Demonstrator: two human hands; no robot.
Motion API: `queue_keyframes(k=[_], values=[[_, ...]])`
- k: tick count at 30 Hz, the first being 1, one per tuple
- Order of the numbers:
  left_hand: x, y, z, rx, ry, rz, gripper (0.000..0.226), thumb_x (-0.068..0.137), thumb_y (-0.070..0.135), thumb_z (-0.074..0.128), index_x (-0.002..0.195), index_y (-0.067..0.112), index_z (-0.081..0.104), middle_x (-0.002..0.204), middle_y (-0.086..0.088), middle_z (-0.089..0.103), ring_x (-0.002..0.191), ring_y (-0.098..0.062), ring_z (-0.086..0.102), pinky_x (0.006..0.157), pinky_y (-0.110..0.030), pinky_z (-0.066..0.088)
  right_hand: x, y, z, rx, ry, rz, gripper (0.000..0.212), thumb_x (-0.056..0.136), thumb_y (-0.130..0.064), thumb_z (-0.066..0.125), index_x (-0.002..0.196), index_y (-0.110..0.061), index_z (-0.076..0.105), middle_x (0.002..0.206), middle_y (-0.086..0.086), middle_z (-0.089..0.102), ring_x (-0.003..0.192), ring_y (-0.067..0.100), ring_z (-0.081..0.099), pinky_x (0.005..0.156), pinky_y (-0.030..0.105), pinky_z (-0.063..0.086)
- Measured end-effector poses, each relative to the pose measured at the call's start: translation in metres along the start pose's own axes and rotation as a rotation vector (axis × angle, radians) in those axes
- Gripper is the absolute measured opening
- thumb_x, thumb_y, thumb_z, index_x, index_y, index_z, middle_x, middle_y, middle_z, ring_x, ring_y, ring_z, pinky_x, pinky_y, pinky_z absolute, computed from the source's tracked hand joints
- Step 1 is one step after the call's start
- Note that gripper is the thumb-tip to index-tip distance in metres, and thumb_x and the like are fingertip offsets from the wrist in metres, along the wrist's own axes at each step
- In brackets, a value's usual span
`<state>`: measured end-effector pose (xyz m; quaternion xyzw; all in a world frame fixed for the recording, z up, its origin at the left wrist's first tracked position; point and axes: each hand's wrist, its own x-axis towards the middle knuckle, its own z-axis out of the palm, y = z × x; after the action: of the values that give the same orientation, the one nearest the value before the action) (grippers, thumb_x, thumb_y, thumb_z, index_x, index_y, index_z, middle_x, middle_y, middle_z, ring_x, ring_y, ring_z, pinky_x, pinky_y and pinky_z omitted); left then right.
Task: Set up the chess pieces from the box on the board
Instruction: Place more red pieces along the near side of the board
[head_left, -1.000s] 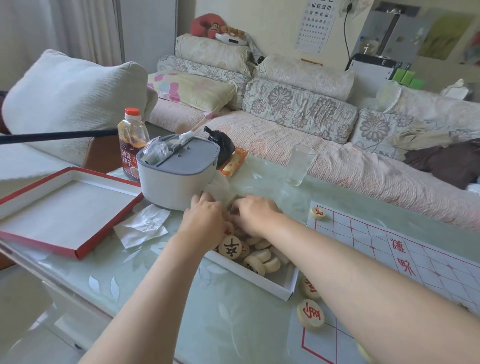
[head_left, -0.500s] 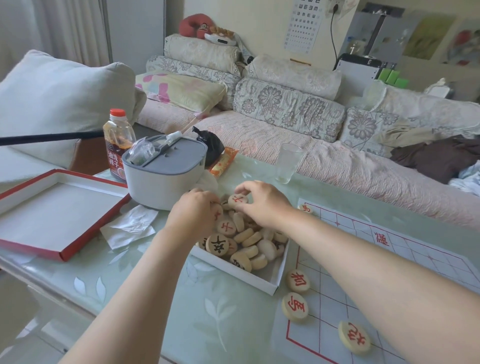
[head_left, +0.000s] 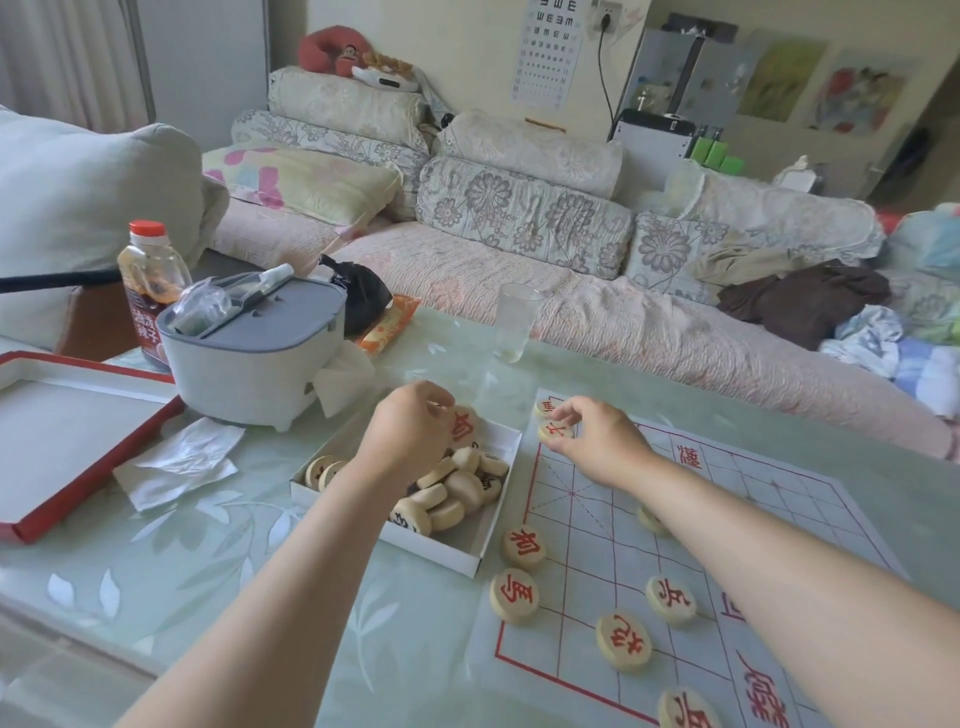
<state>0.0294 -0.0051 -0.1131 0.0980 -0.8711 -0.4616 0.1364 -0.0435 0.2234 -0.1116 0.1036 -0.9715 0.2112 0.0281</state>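
A white cardboard box (head_left: 483, 551) holds several round wooden chess pieces (head_left: 457, 488). Right of it lies the paper board (head_left: 727, 519) with red grid lines. My left hand (head_left: 410, 431) is over the box and pinches a red-marked piece (head_left: 464, 426) at the box's far end. My right hand (head_left: 597, 436) pinches another red-marked piece (head_left: 555, 431) at the board's far left corner, beside a piece (head_left: 545, 406) lying there. Several red pieces (head_left: 523, 548) lie along the board's near left side.
A grey lidded container (head_left: 249, 353) stands behind the box, a sauce bottle (head_left: 150, 291) beyond it. The red-edged box lid (head_left: 78, 441) and a crumpled tissue (head_left: 182, 462) lie at left. A clear glass (head_left: 511, 322) stands near the table's far edge by the sofa.
My right hand has carried a red piece out of the box to the board's far left corner. My left hand has picked up another red piece in the box.
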Motion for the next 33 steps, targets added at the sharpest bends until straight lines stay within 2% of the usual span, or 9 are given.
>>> queue_keyframes(k=[10,15,17,21,24,27,30,31,33], values=[[-0.001,-0.004,0.011,-0.289,-0.092,-0.143,0.021,0.085,0.007,0.064,0.094,0.025,0.069,0.083,-0.003,0.071,0.074,-0.02,0.072,0.069,-0.045,0.06,0.002,0.001,0.031,-0.079,-0.016,0.02,0.022,0.089,-0.045,0.061,0.104,-0.028,0.065,0.125,-0.006,0.06,0.11,0.019,0.059,0.083,0.03,0.045],[0.0,-0.002,0.013,-0.307,-0.086,-0.147,0.011,0.084,0.018,0.068,0.095,0.021,0.067,0.072,0.001,0.072,0.072,-0.017,0.073,0.072,-0.048,0.059,-0.002,-0.002,0.034,-0.124,-0.013,-0.002,0.019,0.092,-0.044,0.052,0.101,-0.03,0.062,0.143,-0.008,0.044,0.114,0.017,0.056,0.083,0.031,0.044],[-0.001,0.003,0.017,-0.314,-0.086,-0.138,0.011,0.084,0.019,0.068,0.095,0.018,0.067,0.071,0.002,0.072,0.073,-0.018,0.073,0.075,-0.044,0.06,-0.006,-0.007,0.031,-0.068,0.031,-0.075,0.017,0.093,-0.035,0.052,0.108,-0.03,0.06,0.134,-0.008,0.048,0.107,0.016,0.058,0.079,0.03,0.043],[-0.003,0.013,0.025,-0.288,-0.072,-0.109,0.017,0.085,0.024,0.068,0.1,0.016,0.063,0.076,0.002,0.071,0.072,-0.018,0.072,0.073,-0.039,0.058,-0.017,-0.024,0.022,0.18,0.068,-0.248,0.025,0.086,-0.029,0.066,0.11,-0.032,0.061,0.114,-0.011,0.054,0.099,0.006,0.056,0.087,0.025,0.044],[-0.005,0.019,0.029,-0.314,-0.059,-0.113,0.018,0.085,0.027,0.07,0.097,0.016,0.063,0.076,0.002,0.072,0.071,-0.018,0.071,0.074,-0.042,0.06,-0.027,-0.032,0.015,0.259,0.077,-0.335,0.029,0.076,-0.036,0.08,0.1,-0.032,0.064,0.101,-0.018,0.053,0.075,-0.006,0.051,0.07,0.009,0.036],[-0.007,0.023,0.034,-0.383,-0.099,-0.124,0.018,0.084,0.025,0.072,0.095,0.013,0.065,0.076,-0.003,0.074,0.071,-0.02,0.073,0.075,-0.044,0.06,-0.033,-0.031,0.011,0.293,0.1,-0.348,0.029,0.072,-0.034,0.085,0.092,-0.029,0.066,0.09,-0.017,0.055,0.067,0.001,0.054,0.062,0.009,0.035],[-0.008,0.024,0.037,-0.281,-0.153,-0.072,0.021,0.087,0.031,0.068,0.101,0.015,0.064,0.081,0.001,0.074,0.072,-0.017,0.071,0.07,-0.034,0.058,-0.036,-0.026,0.008,0.307,0.086,-0.318,0.026,0.074,-0.032,0.085,0.093,-0.025,0.068,0.08,-0.018,0.053,0.063,-0.006,0.051,0.058,0.008,0.034],[-0.008,0.024,0.037,-0.16,-0.166,-0.022,0.023,0.088,0.034,0.064,0.105,0.019,0.063,0.088,0.004,0.072,0.076,-0.014,0.068,0.068,-0.03,0.055,-0.035,-0.022,0.008,0.315,0.082,-0.294,0.024,0.077,-0.034,0.083,0.093,-0.025,0.068,0.079,-0.019,0.054,0.062,-0.008,0.051,0.058,0.008,0.035],[-0.01,0.02,0.036,0.246,-0.161,0.157,0.028,0.091,0.037,0.058,0.117,0.027,0.058,0.11,0.006,0.065,0.098,-0.014,0.058,0.08,-0.03,0.049,-0.028,-0.012,0.007,0.299,0.111,-0.22,0.021,0.079,-0.04,0.079,0.092,-0.029,0.066,0.092,-0.018,0.063,0.073,-0.011,0.054,0.068,0.011,0.041]])
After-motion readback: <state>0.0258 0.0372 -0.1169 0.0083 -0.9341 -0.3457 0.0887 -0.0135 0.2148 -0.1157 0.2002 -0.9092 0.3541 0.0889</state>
